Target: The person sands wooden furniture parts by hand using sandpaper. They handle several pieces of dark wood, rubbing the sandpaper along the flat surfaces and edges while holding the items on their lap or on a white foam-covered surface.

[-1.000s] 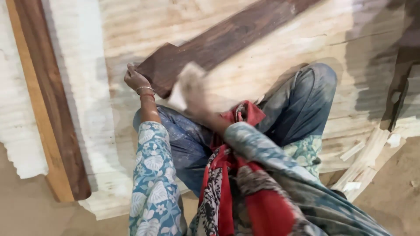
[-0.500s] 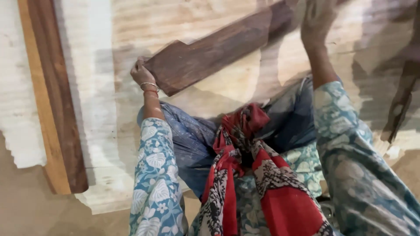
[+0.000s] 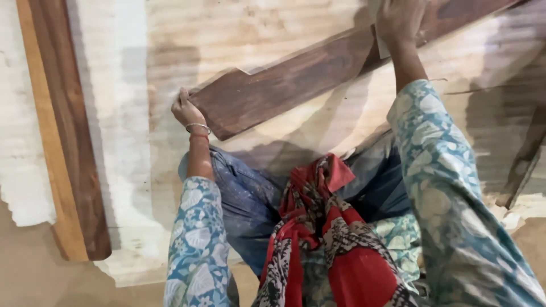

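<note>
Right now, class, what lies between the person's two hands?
In the head view, the dark wooden plank spans the stretch: the left hand holds its near end, the right hand presses further up it. Pale plywood sheet lies beneath.

Long teal floral-print sleeves (image 3: 196,250) are worn, with dusty blue denim trousers (image 3: 250,199), a red patterned scarf (image 3: 330,250) and thin wrist bangles (image 3: 198,129).

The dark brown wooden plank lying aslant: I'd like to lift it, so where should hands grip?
Dark brown wooden plank: grip the near notched end, from its left edge, where the left hand holds; it lies flat, so only edges offer purchase.
</note>
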